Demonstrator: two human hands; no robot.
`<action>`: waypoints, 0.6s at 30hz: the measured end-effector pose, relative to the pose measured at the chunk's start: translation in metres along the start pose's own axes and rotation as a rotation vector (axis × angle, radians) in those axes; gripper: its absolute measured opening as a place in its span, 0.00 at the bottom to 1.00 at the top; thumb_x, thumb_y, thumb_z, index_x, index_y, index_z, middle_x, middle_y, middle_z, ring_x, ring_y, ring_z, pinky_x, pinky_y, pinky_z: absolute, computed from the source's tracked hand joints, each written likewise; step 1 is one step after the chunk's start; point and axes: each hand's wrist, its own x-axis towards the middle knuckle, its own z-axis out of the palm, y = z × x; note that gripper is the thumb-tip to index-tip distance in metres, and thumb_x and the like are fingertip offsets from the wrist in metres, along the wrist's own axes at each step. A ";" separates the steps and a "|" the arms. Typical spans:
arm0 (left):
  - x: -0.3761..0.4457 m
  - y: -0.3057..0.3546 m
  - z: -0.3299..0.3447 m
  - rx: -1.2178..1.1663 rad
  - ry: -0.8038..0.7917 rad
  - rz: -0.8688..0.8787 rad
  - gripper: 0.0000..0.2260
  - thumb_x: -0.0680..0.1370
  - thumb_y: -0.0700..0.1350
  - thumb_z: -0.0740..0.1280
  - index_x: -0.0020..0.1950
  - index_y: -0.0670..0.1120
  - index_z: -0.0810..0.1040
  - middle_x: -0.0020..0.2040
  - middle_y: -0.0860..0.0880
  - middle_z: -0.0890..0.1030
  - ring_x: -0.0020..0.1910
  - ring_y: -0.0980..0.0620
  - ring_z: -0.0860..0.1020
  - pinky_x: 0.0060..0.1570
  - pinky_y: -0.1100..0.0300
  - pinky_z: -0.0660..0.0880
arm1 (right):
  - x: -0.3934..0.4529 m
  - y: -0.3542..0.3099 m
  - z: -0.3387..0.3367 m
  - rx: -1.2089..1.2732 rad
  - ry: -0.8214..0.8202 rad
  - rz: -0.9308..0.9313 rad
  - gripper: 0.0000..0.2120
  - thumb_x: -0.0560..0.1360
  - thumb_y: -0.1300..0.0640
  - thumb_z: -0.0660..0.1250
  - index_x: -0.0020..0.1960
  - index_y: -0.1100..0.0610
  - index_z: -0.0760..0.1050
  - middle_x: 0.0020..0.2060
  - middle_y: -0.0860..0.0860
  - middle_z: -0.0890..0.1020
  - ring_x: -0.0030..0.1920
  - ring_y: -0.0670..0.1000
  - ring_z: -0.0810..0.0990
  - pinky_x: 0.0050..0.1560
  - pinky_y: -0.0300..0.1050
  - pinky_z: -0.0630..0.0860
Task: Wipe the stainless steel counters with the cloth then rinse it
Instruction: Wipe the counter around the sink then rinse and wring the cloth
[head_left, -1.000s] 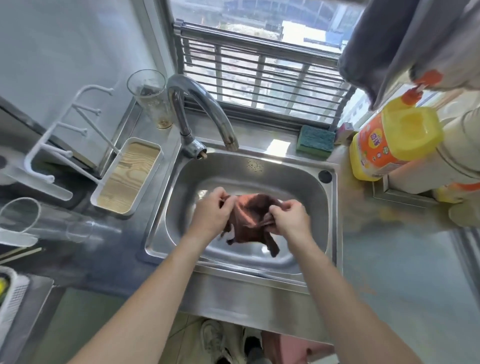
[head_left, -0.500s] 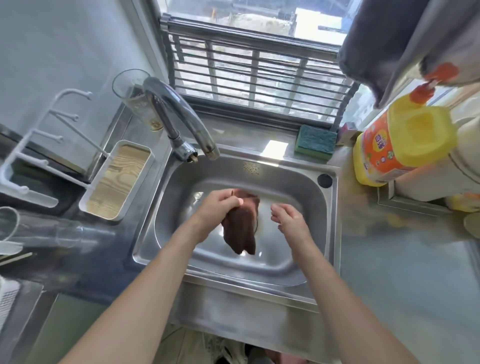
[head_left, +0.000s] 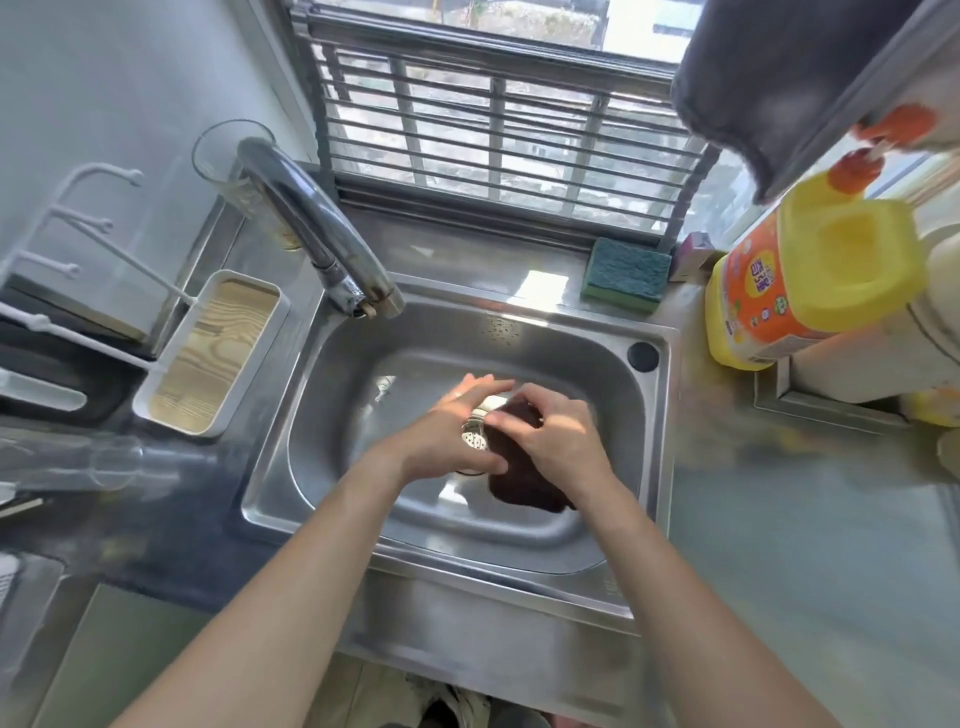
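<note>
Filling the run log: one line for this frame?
phase: rinse | brown cloth: over sink | right hand: holds cloth | left hand: at cloth | faucet: off

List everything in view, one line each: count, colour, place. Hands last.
cloth: one, dark brown, in the sink
sink: one, steel, centre
faucet: one, chrome, behind the sink, left
sponge: one, green, on the ledge behind the sink
detergent jug: one, yellow and orange, right of the sink
tray: one, white with wood-grain base, left of the sink
glass: one, clear, behind the faucet
left hand: over the drain, beside the cloth
right hand: grips the cloth
</note>
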 end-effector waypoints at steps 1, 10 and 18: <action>0.001 0.005 0.000 0.027 -0.004 0.032 0.35 0.68 0.45 0.80 0.69 0.68 0.72 0.72 0.61 0.69 0.75 0.62 0.63 0.66 0.63 0.68 | 0.001 -0.001 -0.001 -0.008 -0.042 -0.031 0.11 0.71 0.43 0.78 0.47 0.48 0.81 0.38 0.44 0.85 0.42 0.44 0.81 0.48 0.43 0.77; 0.001 0.019 -0.002 0.167 0.413 0.201 0.11 0.75 0.50 0.76 0.47 0.44 0.80 0.43 0.47 0.78 0.45 0.53 0.75 0.44 0.72 0.67 | -0.006 0.045 -0.043 0.378 -0.576 0.234 0.17 0.75 0.47 0.77 0.57 0.58 0.84 0.53 0.52 0.87 0.56 0.52 0.84 0.62 0.44 0.74; 0.007 0.026 0.033 -0.359 0.316 0.080 0.06 0.78 0.47 0.73 0.54 0.52 0.80 0.47 0.49 0.85 0.46 0.54 0.82 0.54 0.55 0.78 | -0.027 0.060 -0.059 0.847 -0.031 0.373 0.12 0.70 0.56 0.75 0.52 0.54 0.78 0.42 0.51 0.82 0.39 0.50 0.78 0.37 0.44 0.78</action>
